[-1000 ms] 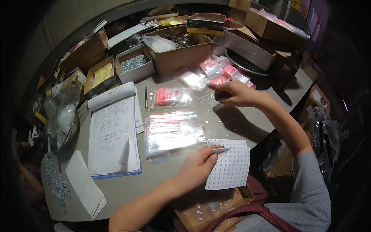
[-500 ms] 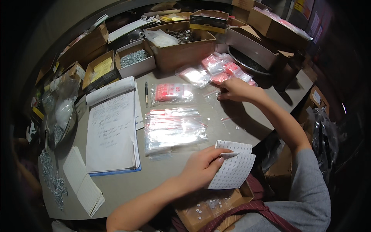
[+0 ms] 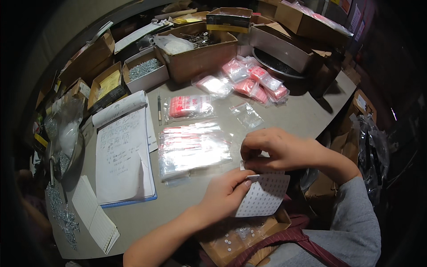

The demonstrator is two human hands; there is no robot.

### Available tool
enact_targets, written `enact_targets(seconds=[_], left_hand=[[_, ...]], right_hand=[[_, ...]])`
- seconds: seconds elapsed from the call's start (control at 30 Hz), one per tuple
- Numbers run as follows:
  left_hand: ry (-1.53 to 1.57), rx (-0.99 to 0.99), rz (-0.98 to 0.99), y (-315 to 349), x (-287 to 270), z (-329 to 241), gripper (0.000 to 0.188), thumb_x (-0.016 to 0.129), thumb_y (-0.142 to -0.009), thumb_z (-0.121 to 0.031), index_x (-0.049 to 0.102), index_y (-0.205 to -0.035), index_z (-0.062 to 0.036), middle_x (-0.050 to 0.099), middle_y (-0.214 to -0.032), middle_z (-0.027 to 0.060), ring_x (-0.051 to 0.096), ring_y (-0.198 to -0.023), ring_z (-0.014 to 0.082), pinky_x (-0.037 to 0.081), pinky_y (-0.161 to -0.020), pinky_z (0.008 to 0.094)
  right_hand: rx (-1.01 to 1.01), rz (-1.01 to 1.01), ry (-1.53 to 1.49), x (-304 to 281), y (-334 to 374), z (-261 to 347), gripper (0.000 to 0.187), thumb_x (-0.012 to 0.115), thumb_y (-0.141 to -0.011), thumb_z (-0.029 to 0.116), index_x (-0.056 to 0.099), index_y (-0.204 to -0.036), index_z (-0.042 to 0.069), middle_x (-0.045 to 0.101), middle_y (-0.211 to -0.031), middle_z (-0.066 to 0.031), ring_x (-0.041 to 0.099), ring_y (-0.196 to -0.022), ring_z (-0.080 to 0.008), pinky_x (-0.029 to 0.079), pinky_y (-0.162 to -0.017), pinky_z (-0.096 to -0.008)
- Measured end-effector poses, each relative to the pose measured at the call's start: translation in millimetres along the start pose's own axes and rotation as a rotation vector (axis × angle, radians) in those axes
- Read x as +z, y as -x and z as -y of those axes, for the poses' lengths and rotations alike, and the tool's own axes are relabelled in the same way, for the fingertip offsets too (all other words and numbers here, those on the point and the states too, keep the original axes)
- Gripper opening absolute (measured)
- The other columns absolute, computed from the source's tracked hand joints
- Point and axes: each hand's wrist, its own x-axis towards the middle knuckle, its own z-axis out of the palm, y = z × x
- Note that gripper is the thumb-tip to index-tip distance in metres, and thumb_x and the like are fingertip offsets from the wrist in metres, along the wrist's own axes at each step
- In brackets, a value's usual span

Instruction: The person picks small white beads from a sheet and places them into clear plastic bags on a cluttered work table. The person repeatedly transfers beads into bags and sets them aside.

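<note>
While the left hand [image 3: 227, 192] pinches the sheet of small printed labels [image 3: 263, 196] between thumb and fingers, the right hand [image 3: 276, 149] curls over its upper edge; whether those fingertips grip anything, I cannot tell, as the knuckles hide them. The sheet is held above an open cardboard box [image 3: 282, 220], near the table's [image 3: 133, 229] edge, its top part folded back, perhaps so that one row stands out at the bend. Beyond it, a stack of clear bags [image 3: 194, 151] lies flat, probably to stay within easy reach, and a small clear pouch [image 3: 248, 116] rests apart from it, seemingly to avoid mixing. A notepad [image 3: 122, 164] lies open farther left, likely kept readable there.
</note>
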Motion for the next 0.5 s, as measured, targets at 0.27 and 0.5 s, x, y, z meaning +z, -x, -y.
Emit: enact_targets(seconds=[0.27,0.5], left_hand=[[0.064,-0.066,0.023,-1,-2,6,0.021,0.059,-0.097,-0.013,0.066,-0.112,-0.0003,0.065,-0.094,0.0194,0.066,-0.085,0.0308,0.051,-0.077,0.0379],[0.045,0.050,0.063,-3,-2,1,0.023,0.058,-0.096,-0.009,0.068,-0.116,-0.0027,0.068,-0.100,0.0179,0.068,-0.091,0.0328,0.053,-0.081,0.0389]], right_hand=[[-0.369,-0.231,0.422,23,15,-3,0.020,0.075,-0.083,0.003,0.065,-0.101,0.002,0.063,-0.096,-0.0106,0.064,-0.085,-0.0285,0.051,-0.073,-0.0386],[0.193,-0.093,-0.045,-21,13,-31,0.026,0.068,-0.081,0.011,0.067,-0.103,-0.001,0.069,-0.097,-0.0185,0.068,-0.091,-0.0325,0.054,-0.082,-0.0416]])
